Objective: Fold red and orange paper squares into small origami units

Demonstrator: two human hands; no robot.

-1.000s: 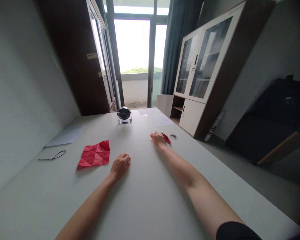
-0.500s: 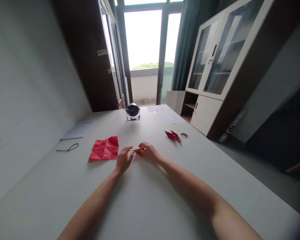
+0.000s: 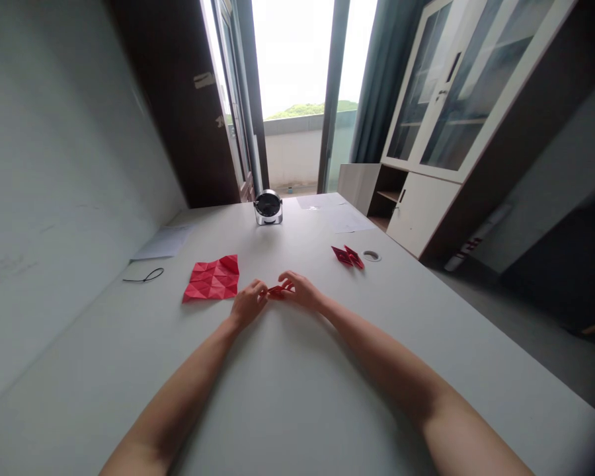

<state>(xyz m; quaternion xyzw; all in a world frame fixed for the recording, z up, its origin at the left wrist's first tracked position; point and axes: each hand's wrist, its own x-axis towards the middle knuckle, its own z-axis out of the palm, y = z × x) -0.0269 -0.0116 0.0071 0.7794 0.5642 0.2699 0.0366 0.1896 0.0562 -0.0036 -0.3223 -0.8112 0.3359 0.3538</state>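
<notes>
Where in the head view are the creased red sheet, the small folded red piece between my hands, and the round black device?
Creased red sheet (image 3: 211, 279): head view, middle of its creased face.
Small folded red piece (image 3: 276, 292): head view, its visible middle.
Round black device (image 3: 268, 204): head view, its dark front.

White table (image 3: 277, 370): red sheet (image 3: 211, 279), black cord (image 3: 137, 281) left; 2 red pieces (image 3: 342, 256) right.

Three folded red pieces (image 3: 276, 292) — one creased sheet (image 3: 211, 279), one white ring (image 3: 377, 258)
</notes>
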